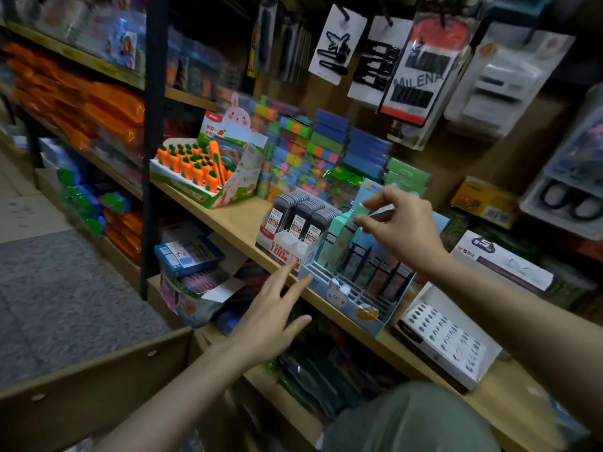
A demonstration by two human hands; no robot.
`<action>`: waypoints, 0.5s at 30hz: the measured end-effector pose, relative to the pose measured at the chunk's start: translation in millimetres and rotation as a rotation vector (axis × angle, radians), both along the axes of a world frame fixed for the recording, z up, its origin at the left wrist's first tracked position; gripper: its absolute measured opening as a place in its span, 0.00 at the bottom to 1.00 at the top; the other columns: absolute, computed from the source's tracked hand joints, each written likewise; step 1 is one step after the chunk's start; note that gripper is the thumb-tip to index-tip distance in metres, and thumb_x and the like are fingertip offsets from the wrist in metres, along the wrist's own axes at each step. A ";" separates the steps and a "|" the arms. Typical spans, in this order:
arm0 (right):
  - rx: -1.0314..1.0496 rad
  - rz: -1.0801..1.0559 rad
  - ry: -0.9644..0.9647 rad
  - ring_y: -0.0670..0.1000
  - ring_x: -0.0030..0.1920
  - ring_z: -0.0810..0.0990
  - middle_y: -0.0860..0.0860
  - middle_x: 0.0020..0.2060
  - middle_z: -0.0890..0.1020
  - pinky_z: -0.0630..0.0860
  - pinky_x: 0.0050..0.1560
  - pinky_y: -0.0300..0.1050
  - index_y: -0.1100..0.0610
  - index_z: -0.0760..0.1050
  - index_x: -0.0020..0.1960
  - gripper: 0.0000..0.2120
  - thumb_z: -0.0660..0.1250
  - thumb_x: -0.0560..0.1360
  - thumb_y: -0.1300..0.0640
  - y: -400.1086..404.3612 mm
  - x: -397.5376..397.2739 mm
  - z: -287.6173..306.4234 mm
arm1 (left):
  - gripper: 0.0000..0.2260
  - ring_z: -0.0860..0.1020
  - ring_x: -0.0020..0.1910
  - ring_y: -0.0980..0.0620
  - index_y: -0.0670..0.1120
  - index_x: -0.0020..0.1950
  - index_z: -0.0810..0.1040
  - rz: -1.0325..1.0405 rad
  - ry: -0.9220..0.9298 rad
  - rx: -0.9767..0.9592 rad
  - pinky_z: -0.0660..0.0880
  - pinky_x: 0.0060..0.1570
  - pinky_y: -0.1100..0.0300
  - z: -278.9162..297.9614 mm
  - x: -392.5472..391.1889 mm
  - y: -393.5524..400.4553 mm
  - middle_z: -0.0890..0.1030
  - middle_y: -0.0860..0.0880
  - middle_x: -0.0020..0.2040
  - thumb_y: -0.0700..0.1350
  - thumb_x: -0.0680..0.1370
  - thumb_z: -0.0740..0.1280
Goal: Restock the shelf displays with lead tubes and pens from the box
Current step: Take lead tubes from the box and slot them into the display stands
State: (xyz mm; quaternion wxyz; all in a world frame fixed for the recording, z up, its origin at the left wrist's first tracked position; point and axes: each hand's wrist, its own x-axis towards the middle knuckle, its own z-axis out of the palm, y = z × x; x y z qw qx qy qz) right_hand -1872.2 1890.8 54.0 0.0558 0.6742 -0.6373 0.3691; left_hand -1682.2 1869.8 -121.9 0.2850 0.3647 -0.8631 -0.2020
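Note:
A light-blue display stand with a rabbit picture [339, 296] sits at the front edge of the wooden shelf [238, 223]. Its back rows hold mint-green and dark lead tubes; the front slots are bare. My right hand [401, 228] hovers over the stand and pinches the top of a mint-green lead tube [360, 211] between thumb and fingers. My left hand [274, 316] reaches in with straight, spread fingers, fingertips at the stand's left front corner. A white display of grey lead tubes [301, 223] stands just left of the blue one.
A carrot-pen display [202, 171] stands further left on the shelf. A white holder with several empty holes [445, 337] lies to the right. Cards of hair clips [336, 44] hang above. A brown cardboard box flap [98, 383] is at lower left.

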 end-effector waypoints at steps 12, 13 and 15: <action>-0.013 -0.001 0.117 0.40 0.36 0.81 0.46 0.41 0.81 0.71 0.35 0.24 0.55 0.78 0.45 0.08 0.76 0.71 0.57 -27.0 7.8 -24.8 | 0.30 0.37 0.75 0.62 0.63 0.77 0.46 -0.017 0.088 -0.119 0.55 0.69 0.57 -7.9 -14.3 -17.7 0.29 0.63 0.75 0.53 0.81 0.61; -0.004 -0.001 0.135 0.39 0.36 0.80 0.46 0.41 0.81 0.71 0.35 0.24 0.55 0.78 0.45 0.08 0.76 0.71 0.57 -27.3 7.4 -25.5 | 0.29 0.36 0.75 0.62 0.62 0.78 0.48 -0.014 0.078 -0.136 0.56 0.70 0.56 -7.5 -14.6 -18.1 0.29 0.62 0.75 0.53 0.81 0.60; 0.009 0.000 0.153 0.35 0.35 0.78 0.46 0.41 0.81 0.70 0.36 0.22 0.55 0.79 0.45 0.08 0.77 0.71 0.57 -27.5 7.1 -29.7 | 0.27 0.36 0.75 0.60 0.59 0.78 0.52 0.006 0.033 -0.168 0.57 0.72 0.54 -8.3 -14.3 -18.9 0.30 0.59 0.76 0.53 0.81 0.60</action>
